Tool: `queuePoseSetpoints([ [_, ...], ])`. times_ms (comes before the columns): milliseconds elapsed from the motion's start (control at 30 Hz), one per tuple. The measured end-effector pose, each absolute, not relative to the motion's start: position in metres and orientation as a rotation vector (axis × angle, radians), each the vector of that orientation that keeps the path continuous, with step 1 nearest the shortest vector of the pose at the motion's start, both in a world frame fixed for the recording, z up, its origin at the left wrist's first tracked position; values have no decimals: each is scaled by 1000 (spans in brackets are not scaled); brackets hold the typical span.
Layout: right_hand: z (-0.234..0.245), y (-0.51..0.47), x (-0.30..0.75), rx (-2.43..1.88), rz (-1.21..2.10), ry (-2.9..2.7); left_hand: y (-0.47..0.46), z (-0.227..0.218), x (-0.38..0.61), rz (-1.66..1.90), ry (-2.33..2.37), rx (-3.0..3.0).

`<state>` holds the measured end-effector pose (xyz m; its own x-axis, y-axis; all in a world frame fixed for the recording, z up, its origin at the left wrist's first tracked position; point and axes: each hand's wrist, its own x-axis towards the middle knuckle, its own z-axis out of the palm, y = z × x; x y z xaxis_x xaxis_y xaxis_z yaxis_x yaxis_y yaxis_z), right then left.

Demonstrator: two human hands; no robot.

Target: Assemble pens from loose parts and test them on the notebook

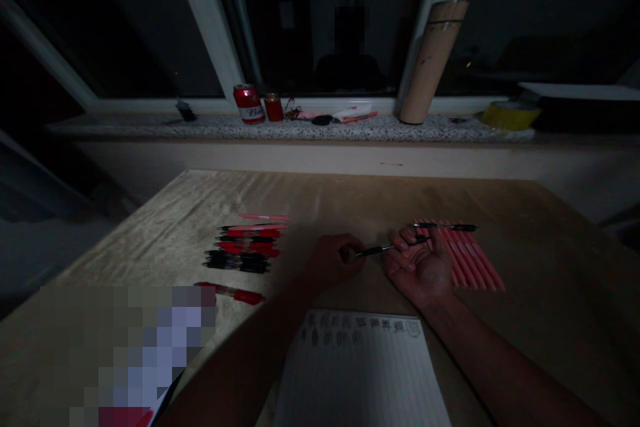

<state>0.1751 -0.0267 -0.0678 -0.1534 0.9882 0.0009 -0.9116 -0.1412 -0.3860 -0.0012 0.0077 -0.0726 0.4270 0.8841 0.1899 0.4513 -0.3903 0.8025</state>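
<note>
Handling black pen [371,251] btwn hands seems current step: L hand [337,257] pinches one end, fingers nearly closed; R hand [421,268], palm-up, half-curled round other. Next move prob. needs steady grip.

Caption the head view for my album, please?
Left hand and right hand meet at a black pen beyond a lined page, near pink pens.

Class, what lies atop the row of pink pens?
A black pen crosses the far ends of the pink pens. The right hand hides part of the leftmost ones; anything there can't be seen.
</note>
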Motion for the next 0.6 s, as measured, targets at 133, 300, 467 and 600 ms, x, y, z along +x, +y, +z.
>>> queuePoseSetpoints([
  [133,-68,-26,175,-283,1696,-335,8,-71,-1,808,1117,2028],
  [300,-69,-27,174,-281,1686,-330,9,-74,-1,832,1125,2028],
  [467,-68,-27,174,-304,1681,-320,9,-74,-1,841,1122,2013],
  [600,-68,-27,175,-309,1684,-334,8,-72,-2,823,1119,2005],
])
